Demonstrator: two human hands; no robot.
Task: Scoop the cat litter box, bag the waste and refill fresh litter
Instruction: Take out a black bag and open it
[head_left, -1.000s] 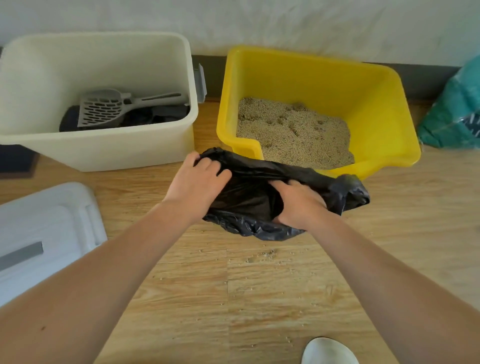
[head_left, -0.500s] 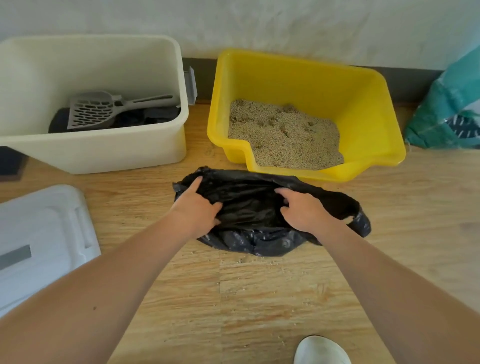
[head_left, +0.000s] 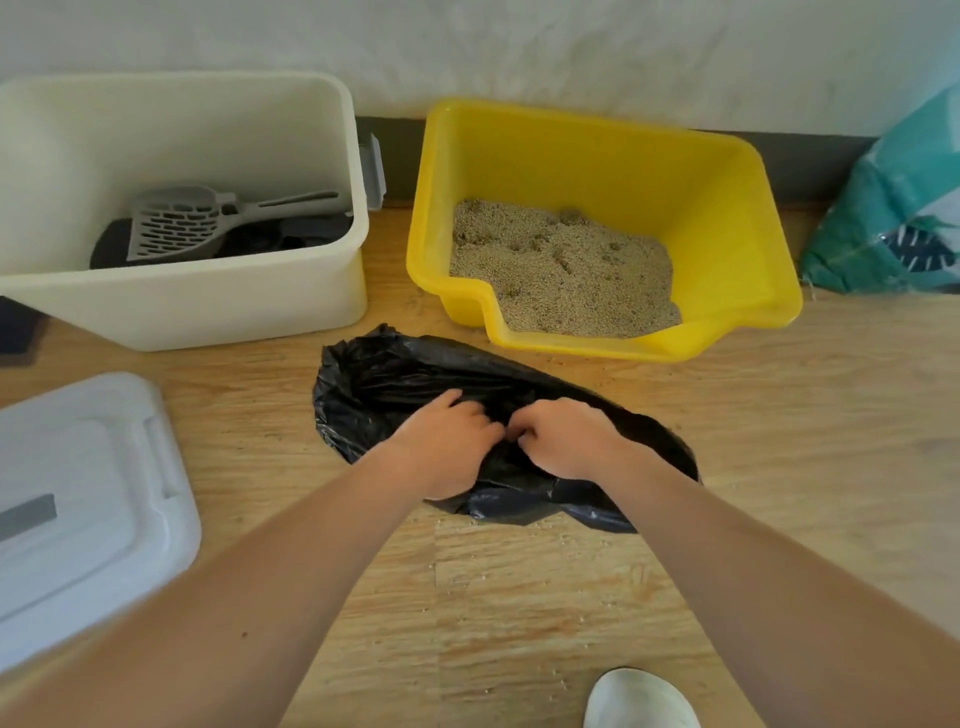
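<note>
A black plastic waste bag (head_left: 395, 384) lies crumpled on the wooden floor in front of the yellow litter box (head_left: 727, 197). The box holds beige litter (head_left: 561, 265) with small dents in it. My left hand (head_left: 447, 447) and my right hand (head_left: 566, 441) sit close together on the bag's middle, both with fingers pinched into the plastic. A grey slotted scoop (head_left: 182, 223) lies inside the cream tub (head_left: 208, 312) at the left, resting on dark items.
A white lid (head_left: 93, 493) lies on the floor at the lower left. A teal litter sack (head_left: 898, 208) leans at the right by the wall. A white shoe tip (head_left: 639, 701) shows at the bottom. Litter grains are scattered on the floor near the bag.
The bag has come down from in front of the litter box onto the floor, nearer me. My hands have moved from its two sides to meet at its middle.
</note>
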